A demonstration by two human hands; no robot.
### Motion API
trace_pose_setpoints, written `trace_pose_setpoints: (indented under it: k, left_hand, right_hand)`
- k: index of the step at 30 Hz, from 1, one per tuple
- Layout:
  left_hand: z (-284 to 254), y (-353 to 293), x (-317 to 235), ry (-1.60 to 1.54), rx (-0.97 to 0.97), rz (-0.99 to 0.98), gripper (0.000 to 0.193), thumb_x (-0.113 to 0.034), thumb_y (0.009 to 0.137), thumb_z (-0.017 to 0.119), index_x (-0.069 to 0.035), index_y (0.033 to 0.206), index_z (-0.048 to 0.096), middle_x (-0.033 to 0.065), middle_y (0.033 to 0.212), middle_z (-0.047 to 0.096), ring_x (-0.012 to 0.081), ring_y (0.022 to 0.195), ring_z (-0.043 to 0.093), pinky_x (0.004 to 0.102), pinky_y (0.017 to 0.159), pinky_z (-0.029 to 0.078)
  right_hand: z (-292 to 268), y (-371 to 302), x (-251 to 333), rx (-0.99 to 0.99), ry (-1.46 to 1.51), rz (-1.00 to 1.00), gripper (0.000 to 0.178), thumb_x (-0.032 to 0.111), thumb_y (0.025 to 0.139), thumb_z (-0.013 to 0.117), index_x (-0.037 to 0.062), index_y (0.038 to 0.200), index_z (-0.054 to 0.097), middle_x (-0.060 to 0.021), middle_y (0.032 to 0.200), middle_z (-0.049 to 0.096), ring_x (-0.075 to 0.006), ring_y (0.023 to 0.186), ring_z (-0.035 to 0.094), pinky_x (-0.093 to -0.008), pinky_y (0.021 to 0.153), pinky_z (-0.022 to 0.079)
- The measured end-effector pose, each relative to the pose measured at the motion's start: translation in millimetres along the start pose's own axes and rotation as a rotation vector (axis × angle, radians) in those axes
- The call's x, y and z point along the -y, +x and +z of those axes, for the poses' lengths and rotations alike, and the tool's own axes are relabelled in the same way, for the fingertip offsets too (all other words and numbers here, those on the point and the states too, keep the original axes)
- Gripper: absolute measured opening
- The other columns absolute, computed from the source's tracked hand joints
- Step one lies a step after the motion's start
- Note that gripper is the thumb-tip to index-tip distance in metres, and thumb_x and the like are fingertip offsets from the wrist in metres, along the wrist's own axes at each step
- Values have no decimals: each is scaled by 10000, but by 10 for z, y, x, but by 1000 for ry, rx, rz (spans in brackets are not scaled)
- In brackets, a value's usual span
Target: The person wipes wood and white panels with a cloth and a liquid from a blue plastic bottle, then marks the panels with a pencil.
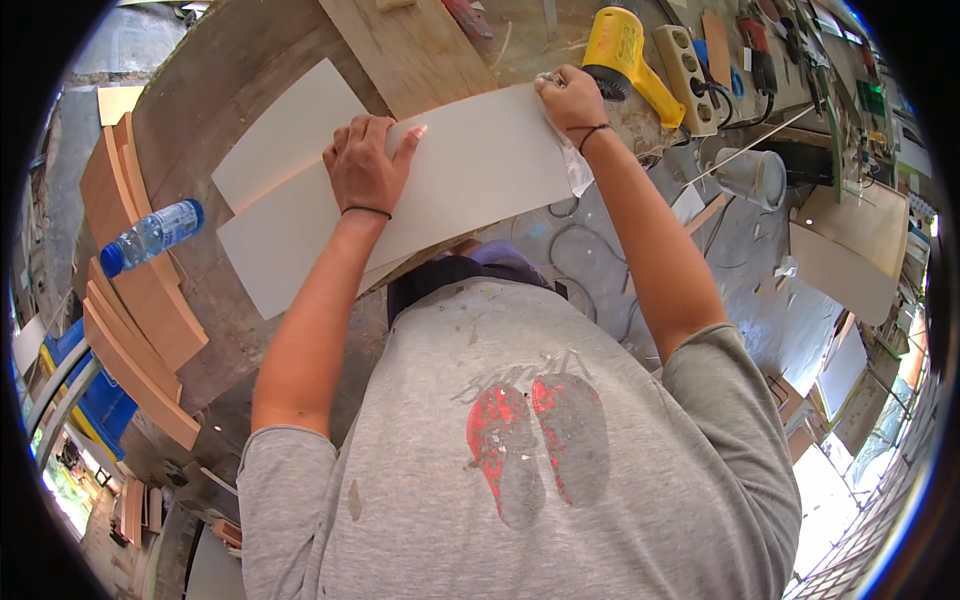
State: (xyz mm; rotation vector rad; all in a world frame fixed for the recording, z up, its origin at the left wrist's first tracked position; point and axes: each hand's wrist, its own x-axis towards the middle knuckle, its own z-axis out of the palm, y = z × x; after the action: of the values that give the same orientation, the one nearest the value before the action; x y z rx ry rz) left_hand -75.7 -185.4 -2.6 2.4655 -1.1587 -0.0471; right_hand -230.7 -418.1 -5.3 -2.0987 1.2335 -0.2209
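Note:
A long white board (480, 150) lies across the work surface in front of me, overlapping a second white board (290, 130) beyond it. My left hand (365, 168) is on the long board, its bent fingers curled over the far edge and its thumb on the top face. At the board's right end, my right hand (572, 97) is closed around a crumpled white cloth (577, 170), which hangs down along that end. The fingertips of this hand are partly hidden. A yellow heat gun (615, 50) lies just beyond my right hand.
A plywood piece (420, 55) lies beyond the boards. To the left are curved brown strips (140, 310) and a water bottle (155, 236) with a blue cap. A power strip (685, 80) and a red power tool (757, 52) lie far right, near a grey bucket (755, 178).

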Motion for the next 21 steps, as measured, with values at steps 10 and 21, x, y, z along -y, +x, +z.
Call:
trace_pose_setpoints:
  k: [10, 21]
  left_hand:
    - [15, -1, -3, 8, 2, -1, 379, -472, 816, 655, -120, 956, 657, 13, 1034, 622, 239, 1010, 534, 397, 885, 369]
    - [15, -12, -10, 16, -6, -19, 369, -479, 822, 643, -129, 940, 656, 14, 998, 619, 240, 1008, 535, 392, 888, 372]
  right_hand:
    - [-47, 22, -78, 49, -30, -19, 364, 294, 756, 646, -27, 930, 649, -270, 960, 634, -426, 939, 597, -425, 830, 472]
    - [-125, -2047, -956, 366, -160, 122, 281, 243, 792, 654, 5, 940, 636, -240, 886, 639, -424, 847, 595, -445, 739, 472]
